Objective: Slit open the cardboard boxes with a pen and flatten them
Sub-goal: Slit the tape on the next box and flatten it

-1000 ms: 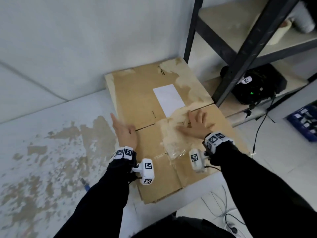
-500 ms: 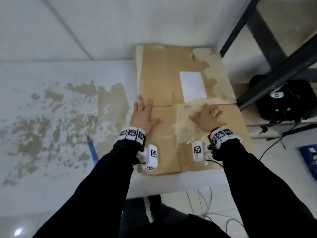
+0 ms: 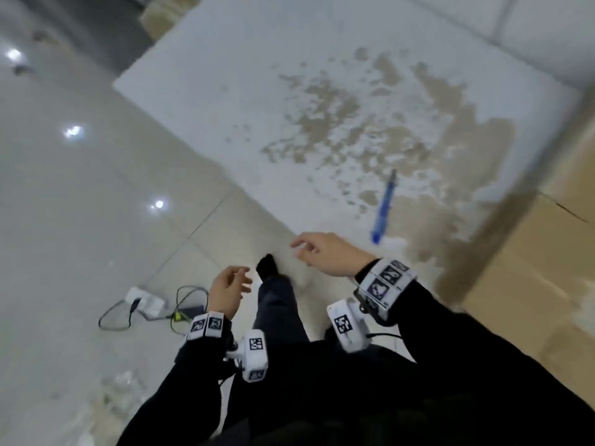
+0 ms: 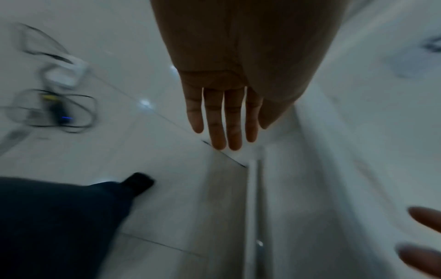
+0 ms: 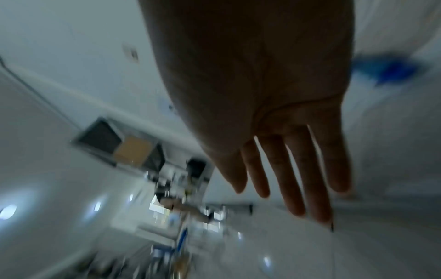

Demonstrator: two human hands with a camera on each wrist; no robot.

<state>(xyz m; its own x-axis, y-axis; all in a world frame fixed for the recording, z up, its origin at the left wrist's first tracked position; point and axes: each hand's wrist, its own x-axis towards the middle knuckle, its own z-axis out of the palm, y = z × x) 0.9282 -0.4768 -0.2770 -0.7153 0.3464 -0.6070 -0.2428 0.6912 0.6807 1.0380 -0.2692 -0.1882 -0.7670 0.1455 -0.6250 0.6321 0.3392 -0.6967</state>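
A pale tiled floor [image 3: 80, 220] is seen from above, filling the left of the head view, with a white table [image 3: 244, 78] slanting across the upper right; its surface is worn to patches of bare brown. At the far right edge a flattened cardboard box [image 3: 547, 262] is laid on the table, only partly in frame, apparently set aside as finished. A blue pen [image 3: 383, 207] is left lying on the tabletop just beside the box and near the table's front edge, where it can be picked up for the next slit. Below it, the right hand [image 3: 328, 254] is held over the table's corner, fingers loosely spread and nothing gripped. The left hand [image 3: 227, 289] is held lower, out over the floor, fingers relaxed and apart, also empty; the wrist views confirm straight, bare fingers on both. Marker-covered wristbands and small cameras are worn on black sleeves. A white power strip [image 3: 145, 302] with looped cables is seen on the floor, and a dark shoe [image 3: 267, 267] is planted between the hands. No unopened box is visible; one is probably being sought elsewhere.
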